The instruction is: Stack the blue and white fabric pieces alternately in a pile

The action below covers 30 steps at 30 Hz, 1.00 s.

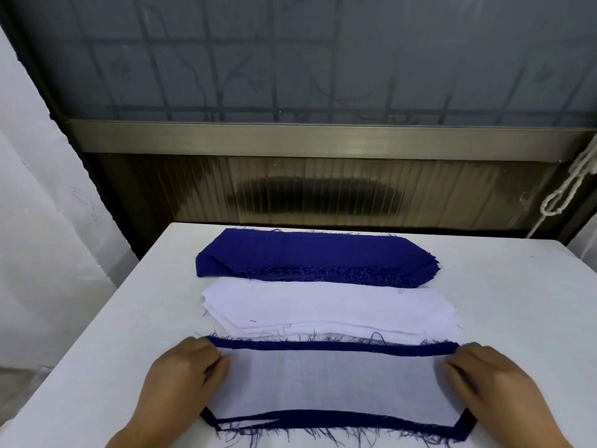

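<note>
A white fabric piece (pixel 329 383) lies flat on a blue fabric piece (pixel 339 423) at the near edge of the bench (pixel 97 350), the blue showing as a frayed border along the far and near sides and at the near corners. The left hand (pixel 181 379) rests on the left end of the white piece, its fingers (pixel 216 363) curled loosely together, with the tips on the cloth beside the far-left blue corner; whether they pinch the cloth cannot be told. The right hand (pixel 491 379) rests on the right end in mirror pose, fingers (pixel 458 370) held together and bent onto the cloth near the far-right blue corner. Just beyond this pile lies a stack of white pieces (pixel 323 305), its layers fanned slightly at the near edge. Beyond that, touching or slightly overlapping its far edge, lies a stack of blue pieces (pixel 307 250) with loose threads along its near side. Behind the bench stands a frosted window (pixel 323 59) with a metal sill; a white cord (pixel 568 189) hangs at the right.
</note>
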Each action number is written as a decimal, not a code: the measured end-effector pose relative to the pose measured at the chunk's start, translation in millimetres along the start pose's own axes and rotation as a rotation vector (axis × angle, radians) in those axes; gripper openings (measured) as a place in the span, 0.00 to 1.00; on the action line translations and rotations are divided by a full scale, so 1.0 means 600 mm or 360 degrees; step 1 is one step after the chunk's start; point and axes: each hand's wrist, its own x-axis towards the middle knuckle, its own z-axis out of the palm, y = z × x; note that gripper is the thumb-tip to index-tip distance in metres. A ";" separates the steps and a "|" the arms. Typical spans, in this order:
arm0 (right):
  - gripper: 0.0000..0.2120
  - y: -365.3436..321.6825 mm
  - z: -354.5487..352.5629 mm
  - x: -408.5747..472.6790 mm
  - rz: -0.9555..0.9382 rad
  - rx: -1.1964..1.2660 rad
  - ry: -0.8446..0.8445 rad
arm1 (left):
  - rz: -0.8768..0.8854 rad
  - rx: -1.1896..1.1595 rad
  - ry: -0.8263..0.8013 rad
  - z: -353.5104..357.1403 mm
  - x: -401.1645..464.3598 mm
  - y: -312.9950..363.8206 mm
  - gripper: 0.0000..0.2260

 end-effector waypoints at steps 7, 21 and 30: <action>0.17 -0.037 0.053 0.091 -0.0024 0.0137 -0.0377 | 0.0152 -0.0077 -0.0175 0.067 0.096 0.063 0.15; 0.10 -0.040 0.101 0.079 -0.0086 0.0094 -0.0138 | 0.0386 -0.0068 -0.0088 0.117 0.099 0.071 0.12; 0.14 -0.036 0.096 0.076 -0.0041 0.0315 -0.0033 | 0.0387 -0.0168 -0.0088 0.105 0.099 0.071 0.10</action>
